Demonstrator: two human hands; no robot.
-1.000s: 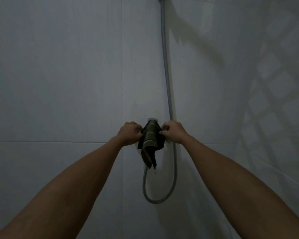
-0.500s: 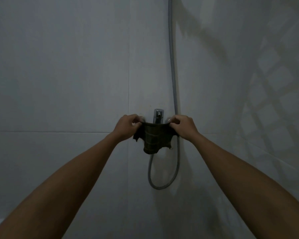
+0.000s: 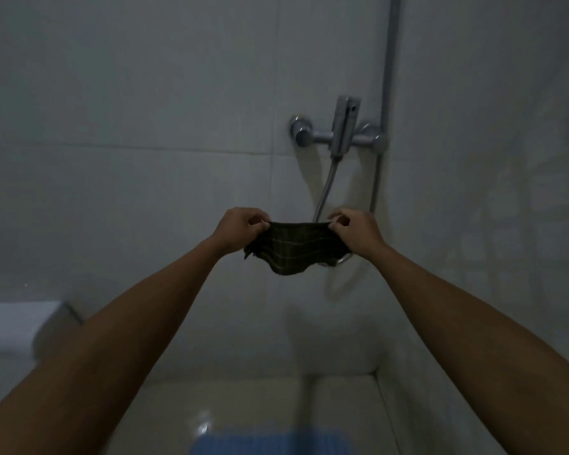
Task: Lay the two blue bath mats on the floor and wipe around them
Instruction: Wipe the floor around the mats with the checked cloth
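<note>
Dim tiled shower corner. Below the wall tap [image 3: 340,133], left hand [image 3: 240,229] and right hand [image 3: 353,231] each pinching a top corner of a dark checked cloth [image 3: 296,249], stretched flat, likely readied for wiping. Far below the tap, one blue bath mat [image 3: 270,443] on the floor; second mat unseen.

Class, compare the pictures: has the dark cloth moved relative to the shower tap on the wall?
Yes. The cloth, stretched between the left hand and right hand, now hangs well below the tap; earlier it was draped over it.
</note>
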